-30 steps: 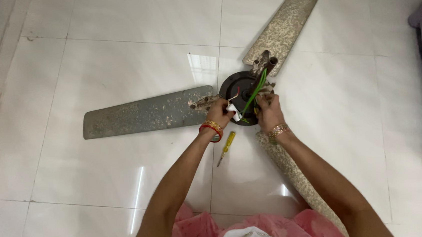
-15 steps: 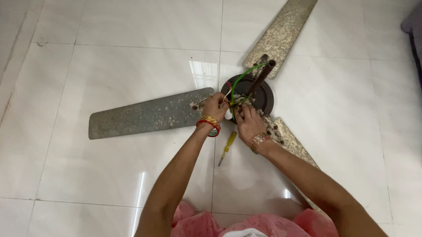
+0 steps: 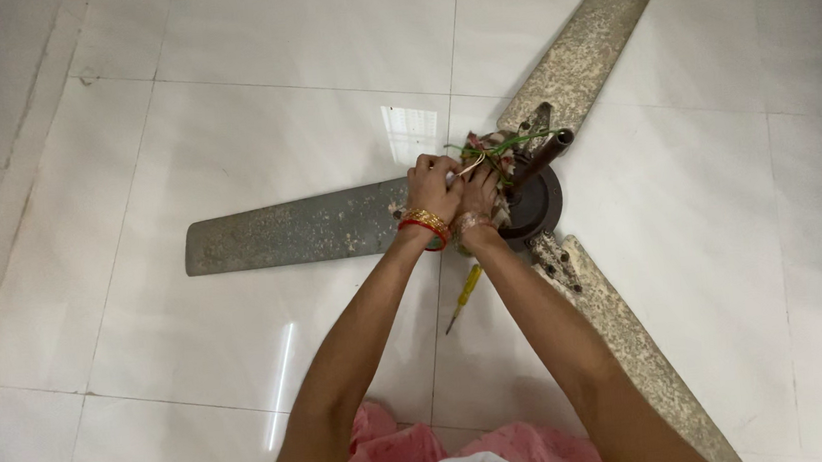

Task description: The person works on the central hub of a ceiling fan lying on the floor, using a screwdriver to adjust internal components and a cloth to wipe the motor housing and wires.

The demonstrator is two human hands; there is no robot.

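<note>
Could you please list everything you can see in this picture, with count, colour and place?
ceiling fan: one, dark round hub, lying on the floor at centre right.
fan blades: three, grey and speckled, pointing left, upper right and lower right.
rod: one, dark, sticking out of the hub.
wires: a few, green, bunched at the hub top.
screwdriver: one, yellow handle, on the floor below the hub.
floor: white glossy tiles.
pink garment: bottom centre.
bangles: red and gold, on the left wrist.
left hand: at the hub beside the wires.
right hand: touching the hub, next to the left.
</note>
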